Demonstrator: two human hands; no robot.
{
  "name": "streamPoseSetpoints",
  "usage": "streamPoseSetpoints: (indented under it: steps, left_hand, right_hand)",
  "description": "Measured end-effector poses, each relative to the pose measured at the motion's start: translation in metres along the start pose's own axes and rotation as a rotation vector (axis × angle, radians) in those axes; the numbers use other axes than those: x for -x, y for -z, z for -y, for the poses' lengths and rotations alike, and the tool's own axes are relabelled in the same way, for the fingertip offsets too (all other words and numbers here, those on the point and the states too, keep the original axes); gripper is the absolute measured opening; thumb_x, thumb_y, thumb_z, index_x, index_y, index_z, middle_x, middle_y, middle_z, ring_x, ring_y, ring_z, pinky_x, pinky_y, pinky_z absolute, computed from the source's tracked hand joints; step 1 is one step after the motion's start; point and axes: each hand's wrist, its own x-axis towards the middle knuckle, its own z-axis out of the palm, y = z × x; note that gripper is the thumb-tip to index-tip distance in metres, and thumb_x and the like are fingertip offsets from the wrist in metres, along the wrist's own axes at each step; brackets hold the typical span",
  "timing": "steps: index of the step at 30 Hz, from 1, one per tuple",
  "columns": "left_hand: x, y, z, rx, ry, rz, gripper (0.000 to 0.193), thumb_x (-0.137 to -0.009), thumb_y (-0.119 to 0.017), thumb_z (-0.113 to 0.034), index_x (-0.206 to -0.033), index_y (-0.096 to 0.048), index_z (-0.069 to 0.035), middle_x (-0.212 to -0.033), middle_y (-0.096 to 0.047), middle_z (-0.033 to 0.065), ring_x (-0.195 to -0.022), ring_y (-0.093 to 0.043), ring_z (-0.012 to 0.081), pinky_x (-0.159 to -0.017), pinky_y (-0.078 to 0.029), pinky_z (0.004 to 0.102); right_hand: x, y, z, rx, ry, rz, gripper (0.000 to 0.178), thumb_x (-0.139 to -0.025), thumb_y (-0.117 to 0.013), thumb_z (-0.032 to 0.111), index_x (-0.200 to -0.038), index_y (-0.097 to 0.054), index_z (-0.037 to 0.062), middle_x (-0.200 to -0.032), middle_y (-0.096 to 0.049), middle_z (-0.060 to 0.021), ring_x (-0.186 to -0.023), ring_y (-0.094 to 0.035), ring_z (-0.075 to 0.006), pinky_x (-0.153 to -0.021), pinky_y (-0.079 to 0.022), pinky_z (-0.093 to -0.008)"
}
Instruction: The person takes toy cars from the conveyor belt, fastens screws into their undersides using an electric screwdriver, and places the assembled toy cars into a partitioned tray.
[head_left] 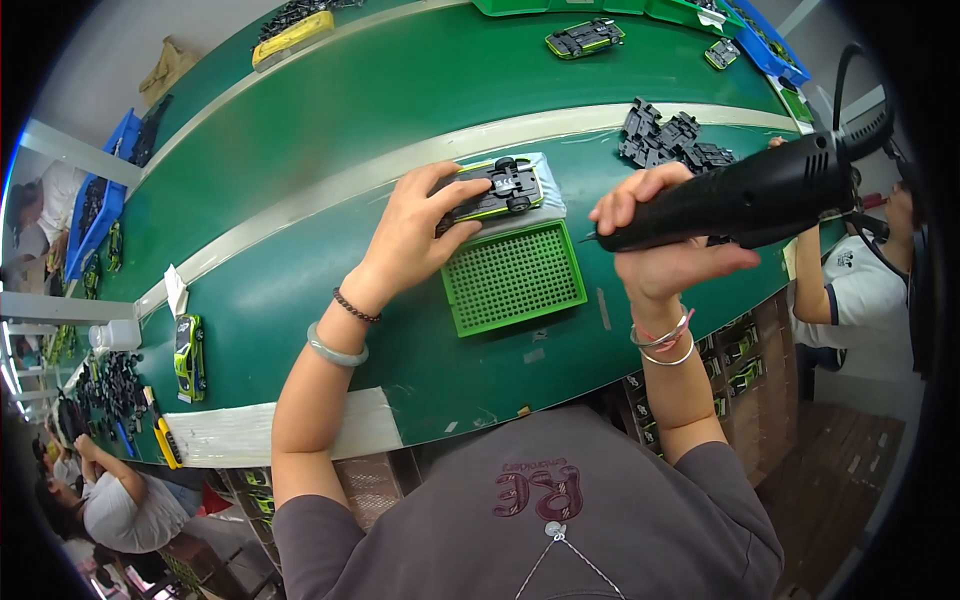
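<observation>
My left hand (420,222) lies over an upturned toy car (513,183), its fingers curled on the black underside and yellow-green edge. The car rests on a pad with pale blue wrapping (551,188). My right hand (655,235) grips a black electric screwdriver (735,200), held above the table with its thin bit (587,239) pointing left. That bit is apart from the car. Just below the car sits a green basket (524,322) with a perforated bottom.
Black plastic chassis parts (668,138) lie piled beyond my right hand. Another upturned car (585,38) is on the far green belt. At left are a green toy car (189,357), a yellow-handled cutter (163,440) and heaped black parts (110,385). People work at both sides.
</observation>
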Motion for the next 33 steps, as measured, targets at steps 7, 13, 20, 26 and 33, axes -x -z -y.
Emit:
streamPoseSetpoints:
  steps: [7,13,20,26,33]
  left_hand:
    - [0.002,-0.003,0.000,0.001,-0.005,-0.026,0.045,-0.071,-0.070,-0.011,-0.114,-0.058,-0.014,-0.118,-0.049,0.0152,-0.111,-0.046,0.0322,-0.092,-0.040,0.0391]
    - [0.003,-0.002,0.000,-0.011,-0.012,-0.031,0.045,-0.071,-0.070,-0.012,-0.115,-0.057,-0.014,-0.119,-0.048,0.0154,-0.111,-0.046,0.0328,-0.092,-0.040,0.0396]
    - [0.003,-0.002,0.001,-0.009,-0.024,-0.027,0.045,-0.072,-0.070,-0.012,-0.115,-0.057,-0.015,-0.118,-0.048,0.0156,-0.111,-0.045,0.0330,-0.092,-0.040,0.0398]
    - [0.003,-0.004,0.001,0.006,-0.033,-0.063,0.041,-0.072,-0.069,-0.013,-0.112,-0.058,-0.016,-0.114,-0.049,0.0168,-0.104,-0.047,0.0345,-0.090,-0.040,0.0420]
    - [0.003,-0.002,0.001,-0.001,-0.031,-0.058,0.042,-0.072,-0.068,-0.013,-0.112,-0.058,-0.016,-0.114,-0.049,0.0168,-0.105,-0.047,0.0346,-0.090,-0.040,0.0412]
  right_hand:
    - [0.002,-0.023,-0.032,0.101,-0.112,0.017,0.100,-0.048,-0.020,0.096,-0.081,-0.042,0.0044,-0.060,-0.049,-0.0075,-0.053,-0.051,-0.0180,-0.053,-0.045,-0.0300]
    - [0.001,-0.022,-0.043,0.155,-0.115,0.014,0.099,-0.050,-0.022,0.095,-0.082,-0.043,0.0038,-0.060,-0.049,-0.0079,-0.053,-0.051,-0.0182,-0.052,-0.045,-0.0296]
    - [0.002,-0.021,-0.049,0.144,-0.125,0.038,0.097,-0.053,-0.025,0.094,-0.083,-0.043,0.0033,-0.061,-0.049,-0.0078,-0.053,-0.051,-0.0174,-0.052,-0.045,-0.0294]
    - [0.002,-0.019,-0.051,0.210,-0.094,0.084,0.097,-0.054,-0.025,0.093,-0.084,-0.043,0.0028,-0.061,-0.050,-0.0082,-0.054,-0.051,-0.0173,-0.053,-0.045,-0.0290]
    - [0.004,-0.021,-0.050,0.245,-0.074,0.113,0.099,-0.052,-0.023,0.094,-0.083,-0.042,0.0021,-0.062,-0.050,-0.0086,-0.054,-0.051,-0.0175,-0.053,-0.045,-0.0289]
